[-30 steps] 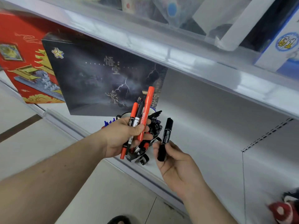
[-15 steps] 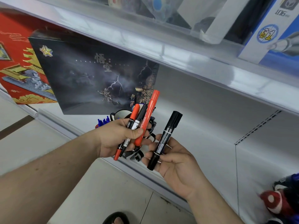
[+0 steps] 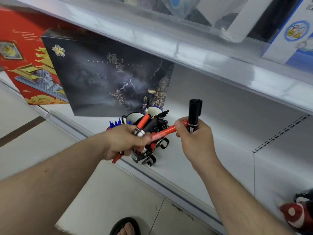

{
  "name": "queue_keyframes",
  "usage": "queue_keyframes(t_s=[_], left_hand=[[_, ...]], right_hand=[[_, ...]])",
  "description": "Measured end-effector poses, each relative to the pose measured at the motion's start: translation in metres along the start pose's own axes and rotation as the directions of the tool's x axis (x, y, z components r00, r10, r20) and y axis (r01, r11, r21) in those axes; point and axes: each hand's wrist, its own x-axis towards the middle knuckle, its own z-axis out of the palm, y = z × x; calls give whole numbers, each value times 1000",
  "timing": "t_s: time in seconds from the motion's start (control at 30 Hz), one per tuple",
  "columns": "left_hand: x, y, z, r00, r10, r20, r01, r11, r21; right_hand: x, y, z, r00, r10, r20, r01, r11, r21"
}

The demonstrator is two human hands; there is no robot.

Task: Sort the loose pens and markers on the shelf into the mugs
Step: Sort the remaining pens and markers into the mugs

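Left hand (image 3: 125, 141): closed round a bundle of pens, among them a small orange marker (image 3: 143, 122) and a dark pen (image 3: 150, 125) whose tips point up and to the far right. Right hand (image 3: 194, 134): gripping a thick black marker (image 3: 194, 116) held upright, cap at the top.

A long red marker (image 3: 166, 130) spans the gap between the two hands. Its long axis runs nearly level, left to right, rising slightly toward the right. Its left end lies against the fingers of the left hand; its right end is at the thumb and forefinger of the right hand. Which hand carries its weight cannot be told from this view; it reads as a transfer in progress.

The mugs (image 3: 144, 155) stand clustered on the shelf (image 3: 186, 167) directly below and just behind the left hand, partly hidden by it. One dark mug near the shelf edge already holds pens; a white-lined mug (image 3: 133, 117) sits farther back, with blue pens (image 3: 115, 123) showing at its left.

Judgement: the left hand is the nearer to the mugs, almost above them; the right hand lies to their right. Any marker must be turned from level to upright before it will drop into a mug.
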Motion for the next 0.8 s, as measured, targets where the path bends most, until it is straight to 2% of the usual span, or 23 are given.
queue_keyframes(t_s=[0.07,0.13,0.33,0.47,0.63,0.7,0.77,0.8], left_hand=[[3,-1,-22,971,-12,-237,8,1000,-15],[2,-3,-41,929,-24,-369,-11,996,-93],[2,4,-45,930,1,-367,-92,969,-230],[1,7,-47,932,11,-362,-108,963,-249],[1,3,-44,943,11,-334,-83,976,-200],[2,0,-42,943,13,-332,-71,984,-165],[4,0,-38,940,20,-341,-64,991,-120],[5,0,-37,938,24,-345,-65,992,-108]], right_hand=[[9,9,3,996,-86,-30,82,991,-105],[14,20,9,990,-139,3,136,965,-224],[23,62,65,954,-191,229,286,806,-518],[27,78,93,908,-86,411,374,612,-697],[32,84,102,883,38,467,411,415,-812],[36,77,98,894,51,446,379,448,-810],[39,67,87,936,35,352,257,615,-745],[41,64,79,958,44,283,155,751,-641]])
